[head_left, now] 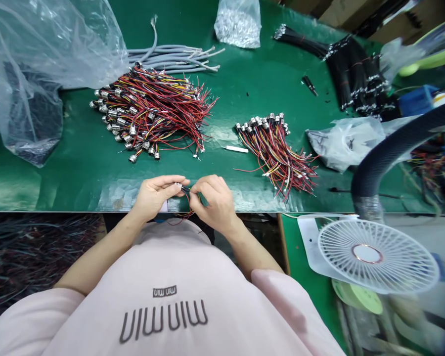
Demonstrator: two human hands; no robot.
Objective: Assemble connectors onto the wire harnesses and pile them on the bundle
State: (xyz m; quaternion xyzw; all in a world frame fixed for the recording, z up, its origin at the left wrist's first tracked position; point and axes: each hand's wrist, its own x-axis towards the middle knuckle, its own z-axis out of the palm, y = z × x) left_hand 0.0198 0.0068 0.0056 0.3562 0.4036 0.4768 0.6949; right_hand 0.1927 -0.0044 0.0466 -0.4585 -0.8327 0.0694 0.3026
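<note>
Near the front edge of the green mat [77,168], my left hand [155,194] pinches a small metal connector [178,186]. Right beside it, my right hand [212,200] is closed on a small black sleeve [186,189] and on the connector's red and yellow wires [187,210], which hang down toward my lap. Both hands meet at that one piece. A large heap of wired connectors [152,111] lies behind my left hand. A smaller heap [278,148] lies to the right of my right hand.
Grey cables [178,57] and a small bag of parts [238,22] lie at the back. A big clear plastic bag [40,64] fills the left. Black cable bundles [356,74] sit at the right rear, a white fan [378,254] and black hose [393,143] at the right.
</note>
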